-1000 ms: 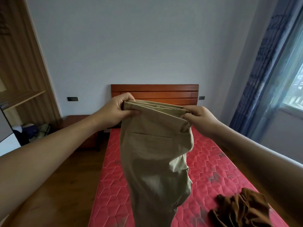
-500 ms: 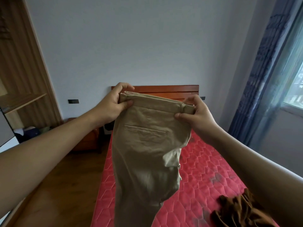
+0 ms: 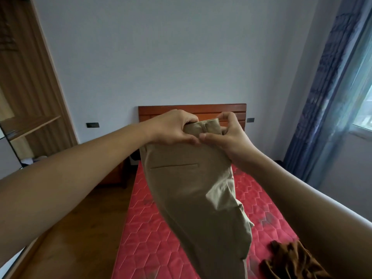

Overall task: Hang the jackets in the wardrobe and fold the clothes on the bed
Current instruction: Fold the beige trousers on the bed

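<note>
Khaki trousers (image 3: 193,190) hang over the red bed (image 3: 141,234), waistband gripped by left hand (image 3: 173,128) and right hand (image 3: 227,135).

text: none legible | labels: none, perhaps too blurred

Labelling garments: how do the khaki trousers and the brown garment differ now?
Khaki trousers hang in the air, waistband gripped by left hand and right hand; brown garment lies crumpled on the red mattress, untouched. Trousers are light tan; garment is dark brown. Neither is neatly folded.
</note>
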`<action>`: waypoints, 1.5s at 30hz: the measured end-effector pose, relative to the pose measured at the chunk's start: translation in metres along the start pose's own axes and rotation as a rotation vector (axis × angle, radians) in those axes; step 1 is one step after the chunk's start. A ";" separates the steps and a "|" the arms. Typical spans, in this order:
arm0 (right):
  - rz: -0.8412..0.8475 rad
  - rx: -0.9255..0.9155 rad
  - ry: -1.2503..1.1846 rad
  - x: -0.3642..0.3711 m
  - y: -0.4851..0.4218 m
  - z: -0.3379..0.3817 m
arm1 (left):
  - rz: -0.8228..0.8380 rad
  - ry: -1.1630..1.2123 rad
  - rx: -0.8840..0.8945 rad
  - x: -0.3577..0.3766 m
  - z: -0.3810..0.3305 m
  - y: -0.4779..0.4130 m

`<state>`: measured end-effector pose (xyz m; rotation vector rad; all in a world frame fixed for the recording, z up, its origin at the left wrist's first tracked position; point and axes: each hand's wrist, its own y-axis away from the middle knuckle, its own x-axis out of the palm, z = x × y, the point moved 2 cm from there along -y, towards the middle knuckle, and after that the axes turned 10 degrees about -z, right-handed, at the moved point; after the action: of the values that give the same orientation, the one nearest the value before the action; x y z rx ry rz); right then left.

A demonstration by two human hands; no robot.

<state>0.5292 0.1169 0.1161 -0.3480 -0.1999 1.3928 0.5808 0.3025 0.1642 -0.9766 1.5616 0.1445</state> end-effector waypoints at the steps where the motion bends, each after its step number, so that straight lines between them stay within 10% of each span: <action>1: 0.042 0.042 -0.048 -0.010 0.004 -0.005 | -0.016 0.049 -0.018 0.003 -0.002 -0.003; 7: 0.278 0.161 0.644 -0.085 0.039 -0.138 | -0.187 0.105 -0.078 -0.001 -0.017 -0.020; 19: -0.063 0.527 -0.077 -0.150 0.016 -0.227 | -0.263 -0.041 -0.133 0.001 -0.042 -0.054; 31: 0.082 0.715 -0.638 -0.119 -0.037 -0.230 | -0.330 -0.069 -0.364 -0.016 -0.040 -0.027; 45: 0.231 0.347 -0.217 -0.124 -0.044 -0.223 | -0.415 -0.046 -0.434 -0.027 -0.044 -0.017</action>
<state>0.6245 -0.0384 -0.0678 0.0719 -0.0932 1.6611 0.5562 0.2788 0.2060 -1.6054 1.2764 0.2165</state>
